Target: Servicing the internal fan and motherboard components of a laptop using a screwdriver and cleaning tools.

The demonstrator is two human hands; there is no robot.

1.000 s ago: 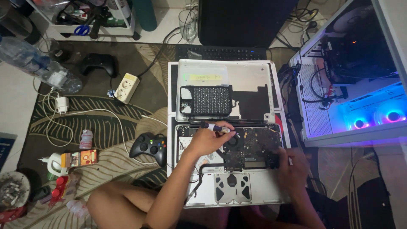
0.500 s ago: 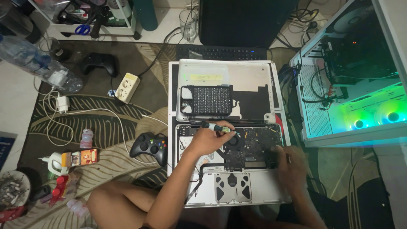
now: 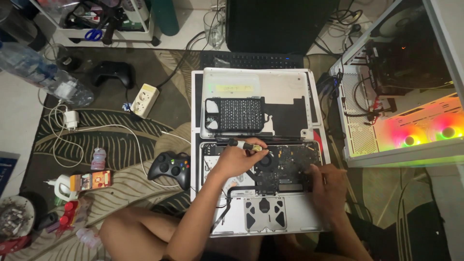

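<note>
**Hands hold steady on the opened laptop; only the tower's fan light has changed**

Left of the work, the black game controller (image 3: 170, 167) lies on the patterned rug (image 3: 111, 140). Your left hand (image 3: 236, 160) is where it was a second ago, fingers closed on a small screwdriver (image 3: 244, 144) over the opened laptop (image 3: 261, 188), its tip probably at the board's upper edge. Your right hand (image 3: 327, 186) presses flat, fingers loosely spread, on the board. The computer tower (image 3: 401, 96) fans now glow red-orange.

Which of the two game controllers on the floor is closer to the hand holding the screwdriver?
The black controller with coloured buttons, lying right beside the opened laptop near the left hand. The other, plain black controller, sits farther up the rug.
</note>
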